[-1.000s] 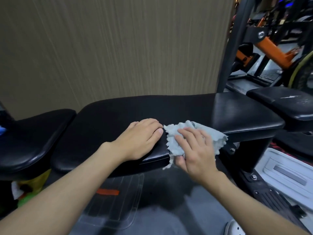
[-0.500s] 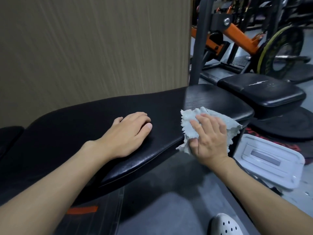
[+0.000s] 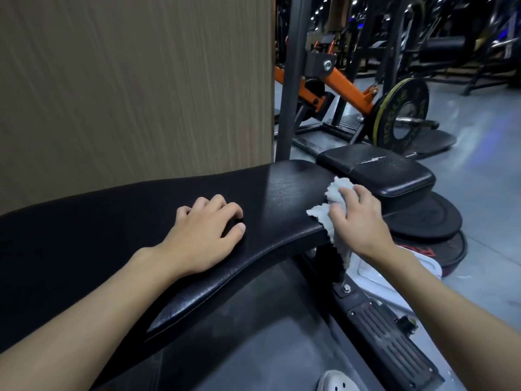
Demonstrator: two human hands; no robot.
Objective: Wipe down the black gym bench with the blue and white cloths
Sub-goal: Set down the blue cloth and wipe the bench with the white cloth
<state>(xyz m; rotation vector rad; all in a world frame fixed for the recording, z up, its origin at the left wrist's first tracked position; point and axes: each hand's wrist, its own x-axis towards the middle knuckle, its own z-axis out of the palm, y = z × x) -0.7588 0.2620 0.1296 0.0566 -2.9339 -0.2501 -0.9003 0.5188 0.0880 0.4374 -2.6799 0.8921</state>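
1. The right hand (image 3: 359,221) grips a bunched pale cloth (image 3: 337,190). Its fingers are bent over the top of the wad and its thumb is pressed into the wad's near side.
2. The cloth sits under and in front of that hand, at the right end of the black bench (image 3: 282,198), wrapped over the near right corner of the pad. One ragged flap lies flat on the top surface to the left of the thumb. Another flap pokes up past the fingertips, and a tail hangs down below the pad's edge.
3. The right wrist is roughly straight. The bare forearm runs back from it to the lower right, clear of the bench.
4. The left hand (image 3: 203,235) lies palm down on the middle of the bench top, near the front edge and well apart from the cloth. Its fingers are loosely bent with the tips touching the pad, and it holds nothing. The left forearm crosses the front edge of the pad from the lower left.
5. Just past the right end of the bench is a second black pad (image 3: 375,170) with a pale scuff on top. Dark discs (image 3: 428,218) are stacked on the floor beneath it.
6. Behind the bench stands a brown ribbed wall panel (image 3: 135,80). To its right an orange lever (image 3: 346,88) carries a weight plate (image 3: 403,114).
7. A ridged footplate (image 3: 392,337) and the toe of a white shoe (image 3: 335,382) show on the floor below.
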